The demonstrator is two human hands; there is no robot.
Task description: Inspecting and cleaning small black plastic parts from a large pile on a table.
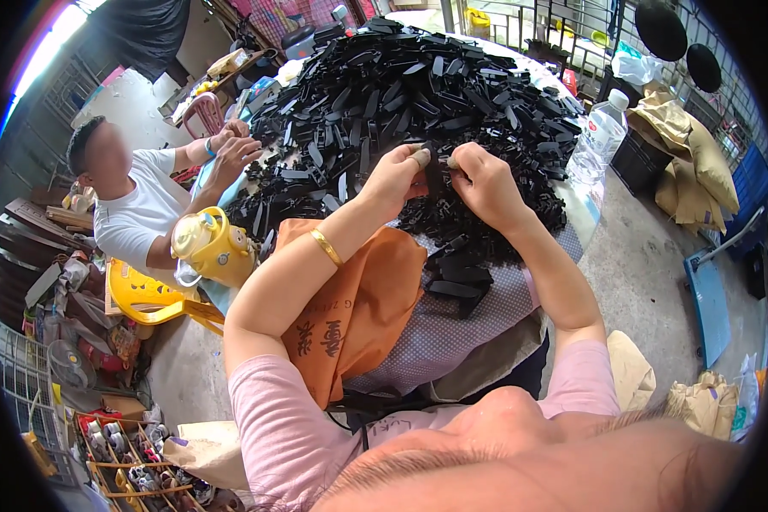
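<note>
Nearest us, along the lower edge, is the wearer's head (572,469). From left to right we see a white-shirted co-worker (141,205), a yellow lidded jug (218,252), an orange cloth (375,282), the left hand (394,179) pinching a slim black plastic part (433,175) before a heap of similar parts (427,94), the right hand (485,183) curled beside it, its grip unclear to us, and a clear plastic bottle (600,141).

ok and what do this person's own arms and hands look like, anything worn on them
Both arms come out of short, pale pink sleeves and are bare below them. A smooth, gold-coloured bangle circles the left forearm near the wrist. The left hand and right hand wear no gloves, and nothing is worn on the right wrist.
</note>
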